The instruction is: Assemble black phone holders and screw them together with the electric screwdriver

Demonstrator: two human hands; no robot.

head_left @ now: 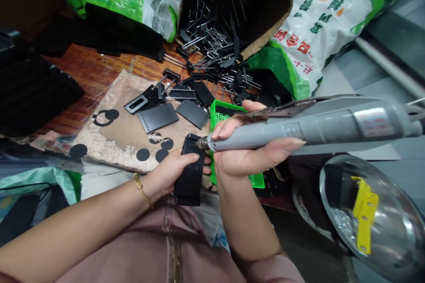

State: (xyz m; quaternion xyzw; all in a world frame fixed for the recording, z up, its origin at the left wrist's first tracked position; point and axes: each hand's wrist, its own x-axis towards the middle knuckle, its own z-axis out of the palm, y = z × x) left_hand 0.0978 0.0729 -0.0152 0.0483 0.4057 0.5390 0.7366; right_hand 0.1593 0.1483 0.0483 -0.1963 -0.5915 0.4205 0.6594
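Note:
A black plastic part (190, 183) is gripped by my left hand (172, 169), with the thumb on top and fingertips showing at its right edge. My right hand (247, 152) is wrapped round a grey electric screwdriver (318, 126), which lies nearly level. Its metal tip (202, 143) meets the upper end of the black part. Partly behind my right hand stands a green tray (255, 181) with small dark pieces in it. Flat black plates (158, 118) lie on the cardboard beyond my left hand.
A worn cardboard sheet (116, 141) carries several black discs (143, 154). Behind it, black parts with metal rods (212, 48) spill from a box (265, 37). Stacked black pieces (36, 84) stand left. At right, a metal bowl (392, 225) holds a yellow piece (365, 214).

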